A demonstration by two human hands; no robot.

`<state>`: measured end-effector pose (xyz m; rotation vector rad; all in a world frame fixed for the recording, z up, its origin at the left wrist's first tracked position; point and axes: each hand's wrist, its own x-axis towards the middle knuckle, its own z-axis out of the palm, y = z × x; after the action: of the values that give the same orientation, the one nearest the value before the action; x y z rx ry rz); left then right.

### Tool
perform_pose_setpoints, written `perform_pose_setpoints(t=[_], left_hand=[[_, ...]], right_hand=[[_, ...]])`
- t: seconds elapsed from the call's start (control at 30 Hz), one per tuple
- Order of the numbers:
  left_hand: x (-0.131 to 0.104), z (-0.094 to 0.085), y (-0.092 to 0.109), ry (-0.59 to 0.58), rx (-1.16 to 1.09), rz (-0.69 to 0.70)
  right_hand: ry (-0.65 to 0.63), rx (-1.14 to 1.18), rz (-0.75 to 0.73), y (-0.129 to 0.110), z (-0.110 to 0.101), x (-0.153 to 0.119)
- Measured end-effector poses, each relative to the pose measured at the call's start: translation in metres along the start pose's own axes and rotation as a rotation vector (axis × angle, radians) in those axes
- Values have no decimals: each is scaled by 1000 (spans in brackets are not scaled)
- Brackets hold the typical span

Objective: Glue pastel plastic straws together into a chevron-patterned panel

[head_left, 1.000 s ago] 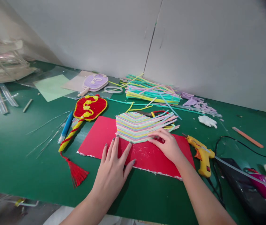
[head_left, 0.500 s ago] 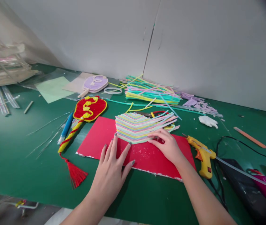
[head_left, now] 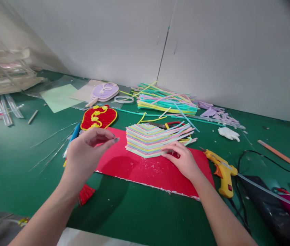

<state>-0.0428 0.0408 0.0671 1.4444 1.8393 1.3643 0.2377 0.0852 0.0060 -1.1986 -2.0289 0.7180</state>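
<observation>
Pastel pipe cleaners (head_left: 147,140), bent into a V-shaped chevron panel, lie on a red sheet (head_left: 119,167) with a ragged white front edge. At the panel's lower right edge, my right hand (head_left: 182,159) pinches the lowest pale green pipe cleaner between thumb and fingers. My left hand (head_left: 88,150) is raised over the red sheet's left end, its thumb and fingertips drawn together. Whatever it may hold is too small to make out. Behind it lies a red and yellow fan (head_left: 99,117); its handle is mostly covered by the hand, and its red tassel (head_left: 86,194) shows below.
Right of the sheet lies a yellow glue gun (head_left: 221,171) with its cord. Bundled pipe cleaners (head_left: 165,100) lie along the wall, with pliers (head_left: 168,125) in front. A purple fan (head_left: 105,91) and a pale green sheet (head_left: 59,97) are at the back left.
My left hand has lifted off the red sheet and panel edge, moved left and up, and gone from spread fingers to a pinch. My right hand stays at the panel's edge.
</observation>
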Motion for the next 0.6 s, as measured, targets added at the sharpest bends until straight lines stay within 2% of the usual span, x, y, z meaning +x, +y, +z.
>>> perform_pose_setpoints(t=[0.17, 0.27, 0.37, 0.47, 0.6], left_hand=[[9, 7, -6, -62, 166, 160], [3, 9, -12, -88, 276, 211], [-18, 12, -15, -129, 400, 313], [-46, 20, -17, -266, 577, 473], [-69, 33, -25, -382, 785, 569]], right_hand=[[-9, -6, 22, -1, 0, 0], [-10, -2, 21, -1, 0, 0], [-9, -8, 16, 0, 0, 0], [-2, -12, -4, 0, 0, 0], [3, -25, -17, 0, 0, 0]])
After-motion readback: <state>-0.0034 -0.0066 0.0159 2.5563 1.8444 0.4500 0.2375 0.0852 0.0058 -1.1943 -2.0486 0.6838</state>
